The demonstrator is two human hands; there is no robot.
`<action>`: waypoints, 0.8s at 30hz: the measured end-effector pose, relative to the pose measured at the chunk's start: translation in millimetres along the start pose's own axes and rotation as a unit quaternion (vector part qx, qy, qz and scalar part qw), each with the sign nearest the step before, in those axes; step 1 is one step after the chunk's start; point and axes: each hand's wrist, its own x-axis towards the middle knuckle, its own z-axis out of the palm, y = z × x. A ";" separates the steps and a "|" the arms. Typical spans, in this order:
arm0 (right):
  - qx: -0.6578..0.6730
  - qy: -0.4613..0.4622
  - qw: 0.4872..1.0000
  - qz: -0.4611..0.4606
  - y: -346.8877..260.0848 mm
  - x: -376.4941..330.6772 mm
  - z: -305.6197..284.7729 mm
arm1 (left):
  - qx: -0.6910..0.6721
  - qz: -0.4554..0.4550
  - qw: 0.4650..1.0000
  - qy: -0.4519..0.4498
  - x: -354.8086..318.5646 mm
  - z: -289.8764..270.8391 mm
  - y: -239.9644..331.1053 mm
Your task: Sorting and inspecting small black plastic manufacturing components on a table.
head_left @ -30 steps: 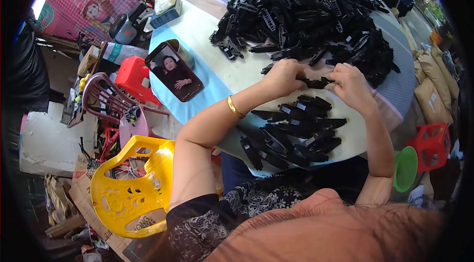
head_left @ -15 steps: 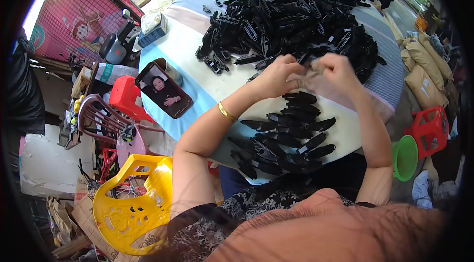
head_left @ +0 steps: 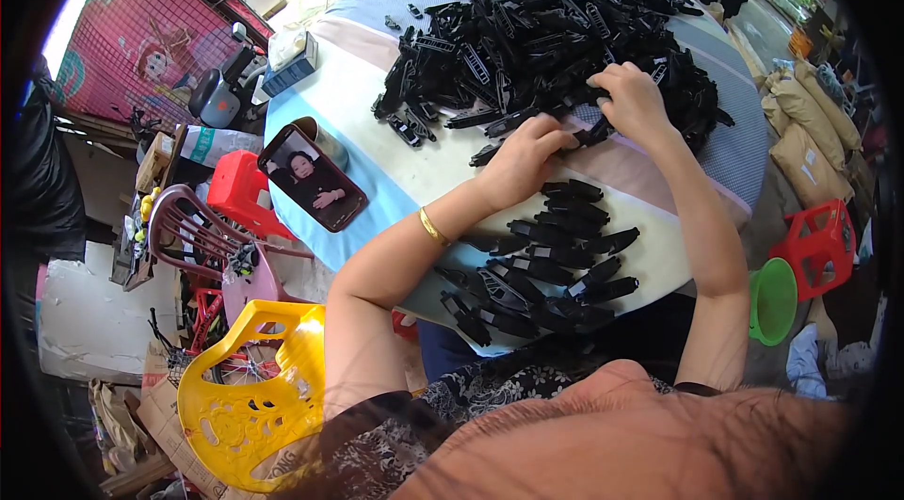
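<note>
- Head view: both forearms come up from the lower edge and meet at the near rim of the big heap of black plastic clips (head_left: 556, 20) on the round table (head_left: 377, 170).
- The left hand (head_left: 523, 161), a gold bangle (head_left: 433, 227) on its wrist, is curled narrow, its fingers pinched on a black clip piece (head_left: 589, 136) that bridges across to the other hand.
- The right hand (head_left: 633, 100) is bent at the wrist, fingers closed on the far end of that same piece, resting right against the heap's edge.
- Nearer the person, a smaller batch of sorted clips (head_left: 556, 265) lies in loose rows on the table, apart from the heap.
- A phone (head_left: 311, 178) leans at the table's left edge, its screen lit, with a metal can (head_left: 325, 137) just behind it.
- Beside the table: a yellow plastic chair (head_left: 250, 406), a red stool (head_left: 235, 194) on the left, a green funnel (head_left: 774, 300) and another red stool (head_left: 817, 246) on the right.
- Against half a second ago, the hands have moved farther up the table, from just above the sorted batch to the heap itself.
</note>
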 end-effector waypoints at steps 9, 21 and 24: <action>-0.010 -0.062 0.997 -0.037 -26.7 -52.3 -28.6 | -0.052 -0.185 0.981 0.007 4.3 4.7 11.6; 0.142 -0.146 0.978 -0.038 -11.4 -61.9 -30.4 | -0.037 -0.135 0.989 -0.053 -0.8 1.2 -7.0; 0.226 -0.141 0.963 0.031 -22.9 -54.0 -35.0 | 0.020 -0.094 0.995 -0.009 0.4 0.8 -8.5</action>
